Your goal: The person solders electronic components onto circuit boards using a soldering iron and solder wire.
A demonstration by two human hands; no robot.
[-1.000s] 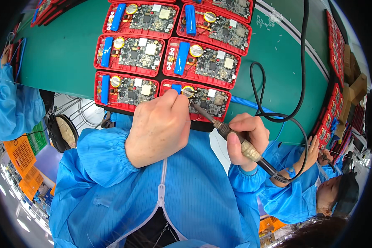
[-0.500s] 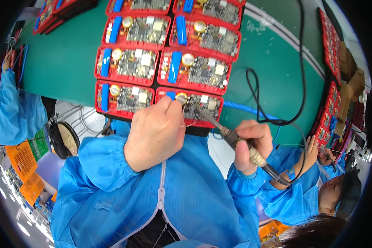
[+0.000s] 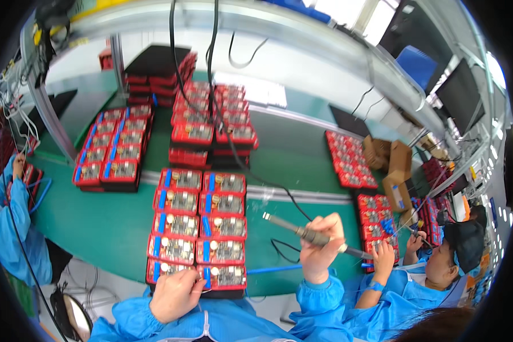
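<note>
My right hand [image 3: 320,253] grips a soldering iron [image 3: 289,226] by its handle, its tip raised above the bench to the right of the boards. My left hand [image 3: 174,295] is closed at the front row, fingertips pinched at the gap between the two front boards. They hold what looks like thin solder wire, hardly visible now. In front of me two columns of red cases [image 3: 177,179] sit on a black tray [image 3: 225,294]. Each case holds a circuit board [image 3: 231,276], a blue strip [image 3: 207,277] and a round, coin-like part.
More filled red cases [image 3: 119,149] stand at left, in a taller stack [image 3: 191,133] behind, and at right. A black cable [image 3: 268,183] hangs across the bench to the iron. Cardboard boxes [image 3: 398,165] stand far right. Co-workers [image 3: 424,288] sit at both sides.
The view has lifted and shows more of the bench. My right hand has raised the soldering iron away from the front right board. My left hand stays pinched at the front row.
</note>
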